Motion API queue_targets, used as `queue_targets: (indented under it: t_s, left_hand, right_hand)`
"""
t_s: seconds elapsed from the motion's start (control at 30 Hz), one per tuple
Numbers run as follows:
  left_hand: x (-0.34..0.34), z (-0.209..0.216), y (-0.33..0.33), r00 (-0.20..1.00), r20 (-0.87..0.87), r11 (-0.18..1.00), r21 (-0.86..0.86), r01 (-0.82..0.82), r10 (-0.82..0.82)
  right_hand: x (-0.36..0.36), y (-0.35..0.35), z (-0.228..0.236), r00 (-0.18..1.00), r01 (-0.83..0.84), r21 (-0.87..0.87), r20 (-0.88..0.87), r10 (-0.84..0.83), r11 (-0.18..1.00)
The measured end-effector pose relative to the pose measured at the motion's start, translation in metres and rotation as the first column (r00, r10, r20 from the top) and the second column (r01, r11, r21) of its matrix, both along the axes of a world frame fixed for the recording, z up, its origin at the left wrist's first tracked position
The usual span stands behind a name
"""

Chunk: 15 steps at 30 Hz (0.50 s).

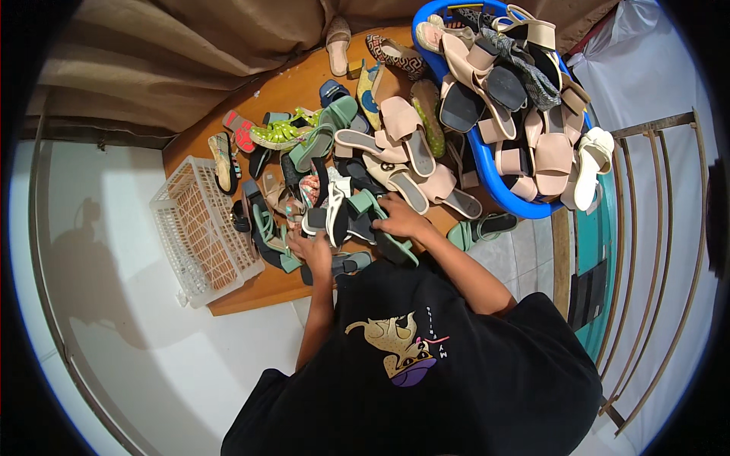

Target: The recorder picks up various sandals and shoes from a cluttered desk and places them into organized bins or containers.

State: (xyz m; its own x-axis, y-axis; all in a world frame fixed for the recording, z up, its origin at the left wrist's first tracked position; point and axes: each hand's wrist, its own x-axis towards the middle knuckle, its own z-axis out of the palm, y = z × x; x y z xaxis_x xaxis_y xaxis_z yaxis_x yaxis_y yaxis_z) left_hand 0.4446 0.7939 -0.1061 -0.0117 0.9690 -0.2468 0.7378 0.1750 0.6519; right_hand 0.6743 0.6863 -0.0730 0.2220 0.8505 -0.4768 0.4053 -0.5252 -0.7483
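Observation:
At the near side of a heap of women's shoes, my right hand [401, 220] is closed on a green heeled sandal [395, 247], its block heel [363, 202] turned up to the left. My left hand [310, 249] reaches into the heap with thumb and fingers apart. Just beyond those fingertips lies a white sandal [334, 209] with a black sole, tilted on the others. Another green strappy sandal [290, 261] rests against the left side of that hand. A dark slide [346, 264] lies between my wrists. What lies under the left fingers is partly hidden.
The heap covers much of a brown wooden table [304, 68]. A white plastic crate [205, 232] leans at its left edge. At the far right stands a blue basket [498, 190] piled with sandals. Green sandals [480, 230] lie near the right edge, and a slatted rack [654, 251] stands further right.

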Motion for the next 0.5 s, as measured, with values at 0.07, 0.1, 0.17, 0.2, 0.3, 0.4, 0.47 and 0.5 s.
queue_targets:
  t_s: [0.07, 0.1, 0.17, 0.2, 0.3, 0.4, 0.47, 0.5]
  left_hand:
    - [0.020, 0.027, -0.009, 0.970, 0.216, 0.993, -0.020, -0.112, 0.114]
    - [0.023, 0.029, -0.012, 0.953, 0.261, 0.986, 0.011, -0.165, 0.157]
    - [0.022, 0.021, -0.014, 0.950, 0.273, 0.983, 0.057, -0.174, 0.152]
    - [0.020, 0.018, -0.014, 0.946, 0.289, 0.976, 0.110, -0.185, 0.147]
    - [0.046, 0.056, -0.014, 0.921, 0.384, 0.897, 0.426, -0.120, -0.059]
    - [0.067, 0.097, -0.002, 0.875, 0.433, 0.879, 0.477, -0.017, -0.218]
    - [0.080, 0.105, 0.020, 0.857, 0.364, 0.879, 0.439, 0.189, -0.366]
    - [0.085, 0.107, 0.031, 0.807, 0.300, 0.838, 0.388, 0.383, -0.508]
  right_hand:
    - [0.000, 0.000, -0.001, 1.000, 0.018, -0.022, -0.024, -0.019, 1.000]
    - [-0.002, 0.001, -0.001, 0.999, 0.021, -0.035, -0.044, -0.023, 0.999]
    - [-0.002, 0.000, -0.001, 0.997, 0.019, -0.053, -0.069, -0.023, 0.998]
    - [-0.003, 0.001, 0.000, 0.998, -0.002, -0.035, -0.057, 0.000, 0.999]
    - [-0.002, 0.001, 0.011, 0.995, 0.098, 0.047, 0.002, -0.098, 0.994]
    - [0.008, 0.003, 0.028, 0.964, 0.256, 0.182, 0.025, -0.265, 0.949]
    - [0.022, 0.006, 0.023, 0.937, 0.343, 0.251, -0.028, -0.348, 0.905]
    - [0.028, 0.009, 0.014, 0.923, 0.382, 0.283, -0.075, -0.377, 0.880]
